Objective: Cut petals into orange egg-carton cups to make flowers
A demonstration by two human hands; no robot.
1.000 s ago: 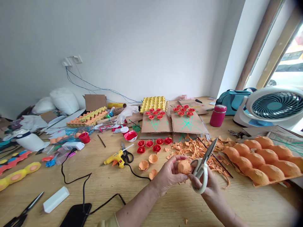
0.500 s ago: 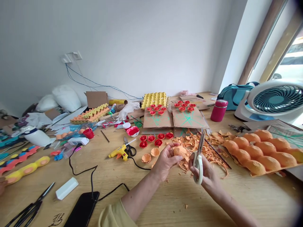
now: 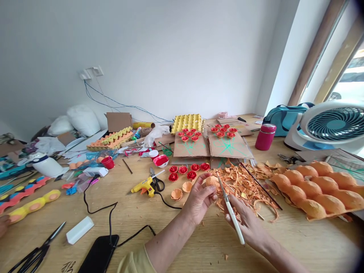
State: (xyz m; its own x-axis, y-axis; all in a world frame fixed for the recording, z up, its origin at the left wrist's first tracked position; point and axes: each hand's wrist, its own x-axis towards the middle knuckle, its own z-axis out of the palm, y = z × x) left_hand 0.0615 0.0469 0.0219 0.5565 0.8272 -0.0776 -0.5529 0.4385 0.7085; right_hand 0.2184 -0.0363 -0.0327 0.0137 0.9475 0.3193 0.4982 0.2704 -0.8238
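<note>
My left hand [image 3: 200,199] pinches an orange egg-carton cup [image 3: 212,182] between thumb and fingers. In my right hand [image 3: 246,220] is a pair of white-handled scissors [image 3: 233,216], its blades pointing up and left against the cup's right edge. Whether the blades are apart cannot be made out. Orange carton scraps [image 3: 241,185] lie heaped behind and right of my hands. To the left stand cut orange cups [image 3: 176,194], with several red paper roses [image 3: 191,175] behind them.
A yellow glue gun [image 3: 145,185] and black scissors [image 3: 157,184] lie left of the cups. An orange egg carton [image 3: 309,187] sits at the right, before a white fan [image 3: 330,125]. A phone [image 3: 98,254] lies front left. Another person's hand [image 3: 3,224] shows at the left edge.
The scissors have swung from upright to tilted left, and their blades have come to the cup. My left hand keeps hold of the cup. The view has shifted slightly.
</note>
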